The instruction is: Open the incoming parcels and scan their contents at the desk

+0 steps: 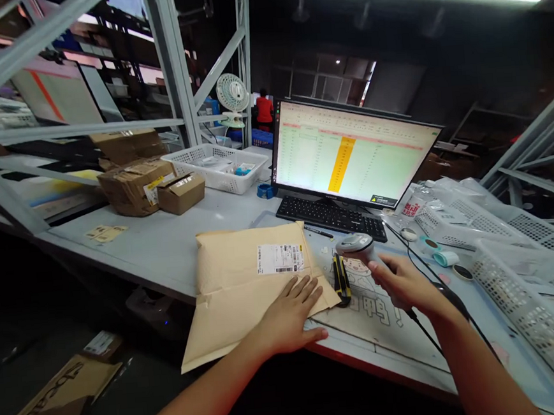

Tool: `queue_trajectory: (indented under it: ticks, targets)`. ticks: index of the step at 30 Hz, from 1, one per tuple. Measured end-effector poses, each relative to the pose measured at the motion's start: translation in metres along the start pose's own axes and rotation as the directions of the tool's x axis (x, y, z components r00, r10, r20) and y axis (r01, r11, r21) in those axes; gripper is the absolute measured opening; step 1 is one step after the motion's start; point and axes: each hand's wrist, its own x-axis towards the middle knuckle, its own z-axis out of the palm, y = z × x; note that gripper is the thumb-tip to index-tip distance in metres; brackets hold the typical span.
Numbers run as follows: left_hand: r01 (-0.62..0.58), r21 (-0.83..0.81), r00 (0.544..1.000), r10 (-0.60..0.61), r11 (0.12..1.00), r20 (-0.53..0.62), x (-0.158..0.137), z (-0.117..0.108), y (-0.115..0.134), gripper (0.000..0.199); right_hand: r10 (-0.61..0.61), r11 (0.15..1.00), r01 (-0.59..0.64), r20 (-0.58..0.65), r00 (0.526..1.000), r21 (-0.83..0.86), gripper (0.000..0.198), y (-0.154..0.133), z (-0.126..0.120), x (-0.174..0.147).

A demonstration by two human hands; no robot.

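Scanner [355, 245] gripped in right hand [402, 282]; label [280, 258] lies to its left, just beyond left hand [289, 318], the nearer one, fingers spread flat on envelope [231, 300].

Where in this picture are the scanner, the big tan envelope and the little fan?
scanner [358, 246]: head view, on its rounded pale head
tan envelope [237, 284]: head view, on its plain front, left of and below the label
fan [232, 93]: head view, on its round grille
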Motion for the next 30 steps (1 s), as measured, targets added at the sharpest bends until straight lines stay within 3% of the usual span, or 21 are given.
queue_trajectory:
  ticks: [2,5,7,12,14,17,19,21,25,30]
  targets:
    - [0.009,0.006,1.0,-0.009,1.0,0.017,0.0,-0.002,0.001,0.091,-0.016,0.974,-0.021,-0.163,0.986,-0.227,0.05,0.027,0.002,0.005]
    - [0.01,0.014,0.999,-0.011,1.0,0.038,0.001,-0.003,0.0,0.089,0.097,0.848,-0.264,-0.355,0.93,-0.46,0.058,0.065,0.011,0.008]
    - [0.007,0.007,0.999,-0.007,1.0,0.046,0.001,-0.002,0.0,0.089,0.178,0.754,-0.384,-0.398,0.9,-0.533,0.064,0.084,0.022,0.005]
    - [0.024,-0.012,0.998,-0.023,1.0,0.051,0.001,-0.001,-0.001,0.088,0.193,0.67,-0.415,-0.396,0.898,-0.615,0.068,0.102,0.041,-0.006]
    - [0.035,-0.007,0.997,-0.035,0.999,0.062,0.001,-0.003,-0.001,0.088,0.211,0.666,-0.407,-0.365,0.907,-0.625,0.07,0.099,0.033,-0.003]
    - [0.044,0.007,0.996,-0.044,0.999,0.081,0.001,-0.004,0.001,0.087,0.216,0.682,-0.404,-0.361,0.907,-0.609,0.065,0.086,0.001,0.014]
    - [0.046,0.024,0.995,-0.048,0.999,0.086,0.001,-0.004,0.002,0.085,0.099,0.702,-0.37,-0.431,0.897,-0.609,0.057,0.074,-0.024,0.034]
    - [0.044,0.039,0.996,-0.047,0.998,0.072,0.002,-0.003,0.002,0.082,0.023,0.714,-0.309,-0.419,0.907,-0.628,0.052,0.063,-0.042,0.06]
    - [0.034,0.04,0.999,-0.035,0.999,0.025,0.004,0.0,0.0,0.077,0.113,0.726,-0.288,-0.304,0.946,-0.625,0.044,0.057,-0.052,0.121]
    - [0.045,0.038,0.998,-0.046,0.998,0.03,0.003,-0.001,-0.001,0.071,0.172,0.715,-0.301,-0.259,0.951,-0.63,0.039,0.069,-0.042,0.174]
